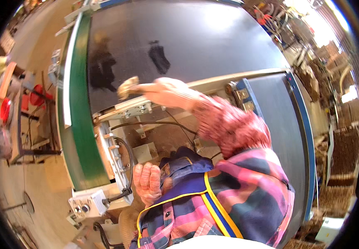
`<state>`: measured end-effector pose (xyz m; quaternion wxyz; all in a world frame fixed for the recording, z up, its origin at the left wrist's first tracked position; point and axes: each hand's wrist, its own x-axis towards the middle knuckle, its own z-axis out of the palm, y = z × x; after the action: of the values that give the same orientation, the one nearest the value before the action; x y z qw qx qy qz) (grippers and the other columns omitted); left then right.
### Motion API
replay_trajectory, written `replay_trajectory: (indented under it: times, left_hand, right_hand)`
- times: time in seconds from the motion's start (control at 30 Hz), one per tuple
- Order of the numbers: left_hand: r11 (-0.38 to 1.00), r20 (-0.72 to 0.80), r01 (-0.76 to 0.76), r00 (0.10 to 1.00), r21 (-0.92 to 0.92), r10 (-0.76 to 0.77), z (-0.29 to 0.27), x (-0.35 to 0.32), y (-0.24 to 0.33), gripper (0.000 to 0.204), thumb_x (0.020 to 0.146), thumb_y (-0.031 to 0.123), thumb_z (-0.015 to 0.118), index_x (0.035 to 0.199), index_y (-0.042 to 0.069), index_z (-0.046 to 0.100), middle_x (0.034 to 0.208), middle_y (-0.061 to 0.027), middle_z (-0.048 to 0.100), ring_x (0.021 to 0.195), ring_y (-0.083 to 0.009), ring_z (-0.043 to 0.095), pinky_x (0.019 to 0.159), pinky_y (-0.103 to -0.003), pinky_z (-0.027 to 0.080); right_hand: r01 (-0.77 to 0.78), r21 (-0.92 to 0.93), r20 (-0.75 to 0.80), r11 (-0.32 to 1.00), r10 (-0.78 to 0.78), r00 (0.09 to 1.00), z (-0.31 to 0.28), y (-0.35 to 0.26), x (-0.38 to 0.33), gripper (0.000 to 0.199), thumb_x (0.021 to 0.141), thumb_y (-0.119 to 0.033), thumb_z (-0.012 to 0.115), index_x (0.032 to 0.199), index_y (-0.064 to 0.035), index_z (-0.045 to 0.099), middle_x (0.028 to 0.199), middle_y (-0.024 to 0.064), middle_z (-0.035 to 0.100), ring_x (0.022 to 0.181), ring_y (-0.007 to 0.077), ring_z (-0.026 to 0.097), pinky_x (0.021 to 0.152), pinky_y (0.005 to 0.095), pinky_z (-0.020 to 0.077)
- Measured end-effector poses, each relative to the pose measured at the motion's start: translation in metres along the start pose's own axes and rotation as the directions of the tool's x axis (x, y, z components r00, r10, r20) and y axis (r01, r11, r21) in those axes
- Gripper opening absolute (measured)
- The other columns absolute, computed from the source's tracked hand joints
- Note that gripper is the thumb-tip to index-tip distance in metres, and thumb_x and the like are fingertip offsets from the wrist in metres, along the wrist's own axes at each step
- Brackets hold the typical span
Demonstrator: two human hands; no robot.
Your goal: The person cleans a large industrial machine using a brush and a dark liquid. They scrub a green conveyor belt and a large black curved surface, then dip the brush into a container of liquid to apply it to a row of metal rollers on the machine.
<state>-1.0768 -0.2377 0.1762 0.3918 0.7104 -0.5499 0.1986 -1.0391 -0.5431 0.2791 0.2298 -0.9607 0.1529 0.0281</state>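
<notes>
My right hand reaches leftward over the near edge of a wide black conveyor belt. Its fingers are closed round the handle of a tan-headed tool that looks like a brush; motion blurs it. The head hangs just above the belt's near left corner, and I cannot tell whether it touches. Close to my body, beside the blue apron, my left hand is held up with its fingers curled in. Whatever it holds, if anything, is hidden.
A green belt runs along the left, with a white control box with knobs at its near end. Black cables cross the frame gap before me. Another dark belt with blue rails lies right. Stacked bundles stand beyond.
</notes>
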Motion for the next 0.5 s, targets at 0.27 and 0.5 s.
replay_trajectory:
  times: [0.27, 0.5]
  left_hand:
    - [0.979, -0.103, 0.172, 0.982, 0.110, -0.161, -0.003, 0.018, 0.050, 0.043, 0.078, 0.035, 0.073, 0.107, 0.004, 0.067, 0.110, -0.0141, 0.064, 0.103, -0.0366, 0.060, 0.095, -0.048, 0.053]
    - [0.907, -0.288, 0.356, 0.914, 0.223, -0.287, -0.004, -0.009, 0.114, 0.041, 0.077, 0.031, 0.073, 0.111, 0.009, 0.067, 0.121, -0.0091, 0.060, 0.108, -0.0324, 0.062, 0.093, -0.048, 0.056]
  right_hand:
    - [0.195, 0.599, -0.230, 0.776, -0.066, 0.971, 0.085, 0.045, -0.111, 0.049, 0.098, -0.023, 0.065, 0.145, -0.0126, 0.056, 0.073, -0.0076, 0.051, 0.066, 0.0058, 0.047, 0.064, 0.0238, 0.0426]
    - [-0.033, 0.838, 0.028, 0.545, 0.018, 0.999, 0.103, -0.005, -0.128, 0.057, 0.097, -0.025, 0.065, 0.148, -0.0054, 0.049, 0.061, -0.0068, 0.042, 0.048, 0.0043, 0.031, 0.043, 0.0219, 0.0270]
